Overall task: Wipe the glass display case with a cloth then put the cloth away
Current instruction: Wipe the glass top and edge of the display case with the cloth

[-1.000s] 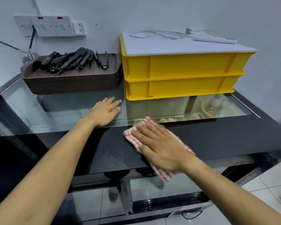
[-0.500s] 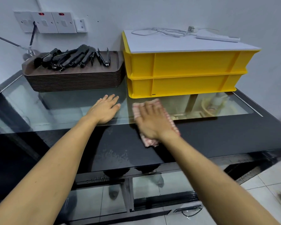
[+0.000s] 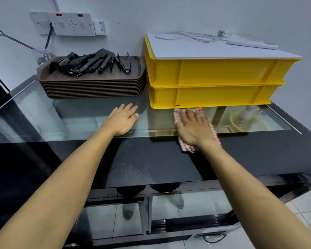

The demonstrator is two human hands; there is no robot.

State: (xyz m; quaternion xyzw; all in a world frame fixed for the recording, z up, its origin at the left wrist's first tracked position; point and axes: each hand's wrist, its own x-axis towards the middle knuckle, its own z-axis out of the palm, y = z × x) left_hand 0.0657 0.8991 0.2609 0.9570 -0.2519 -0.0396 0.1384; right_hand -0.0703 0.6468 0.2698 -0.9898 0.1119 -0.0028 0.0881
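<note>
The glass display case [image 3: 75, 121] has a clear glass top at the back and a glossy black band along the front. My right hand [image 3: 194, 130] lies flat with straight fingers on a red-and-white checked cloth [image 3: 188, 150], pressing it onto the glass just in front of the yellow crates. The cloth shows at my fingertips and below my palm; its middle is hidden under the hand. My left hand [image 3: 122, 120] rests flat on the glass to the left, fingers straight, holding nothing.
Two stacked yellow crates [image 3: 214, 83] with a white board and cable on top stand at the back right. A stack of brown trays [image 3: 93, 87] carrying black tongs [image 3: 90, 62] sits at the back left. Wall sockets [image 3: 68, 24] are above. White floor tiles lie at the lower right.
My right hand has slid the cloth away from me, from the black front band up onto the glass and to the crates' edge. My left hand has stayed in place.
</note>
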